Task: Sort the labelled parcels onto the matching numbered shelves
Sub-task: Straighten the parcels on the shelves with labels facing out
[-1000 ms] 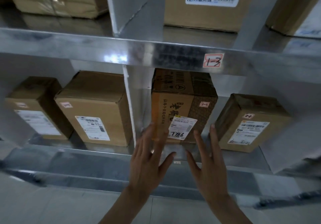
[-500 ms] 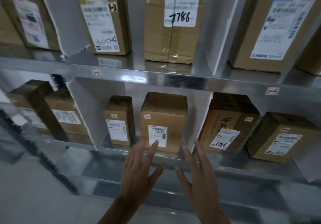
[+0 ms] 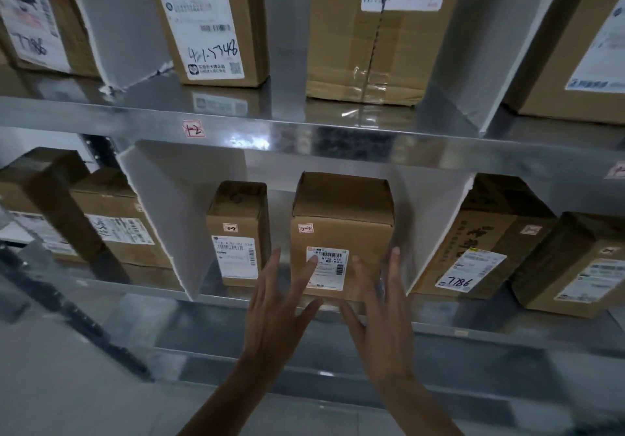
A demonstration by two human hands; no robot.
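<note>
Your view had swung left along the rack: a second earlier your hands were raised in front of the dark printed box (image 3: 487, 232) with the "7786" slip, under a tag that looked like 1-3, and now that box sat one bay to the right of the square box (image 3: 341, 232). Both hands travelled with you and were now raised before the square box, in the bay under the pink shelf tag (image 3: 193, 129).

Your left hand (image 3: 277, 303) was spread flat, fingers straight, one fingertip lying over the white label on the square box's front; whether it actually touched the cardboard I cannot tell. Your right hand (image 3: 382, 310) was also spread, fingers straight, up against the box's right front edge, again with contact unclear. Neither hand was curled round anything.

The square box stood upright at the front of the lower shelf, with a narrow box (image 3: 238, 232) just left of it in the same bay and a white divider (image 3: 162, 212) beyond that. It carried a small pink tag near its top left corner, too blurred for me to read.

I judged that you had passed over the printed box and picked this one to check or take. You still needed to read its tag against the shelf tag before lifting.
</note>
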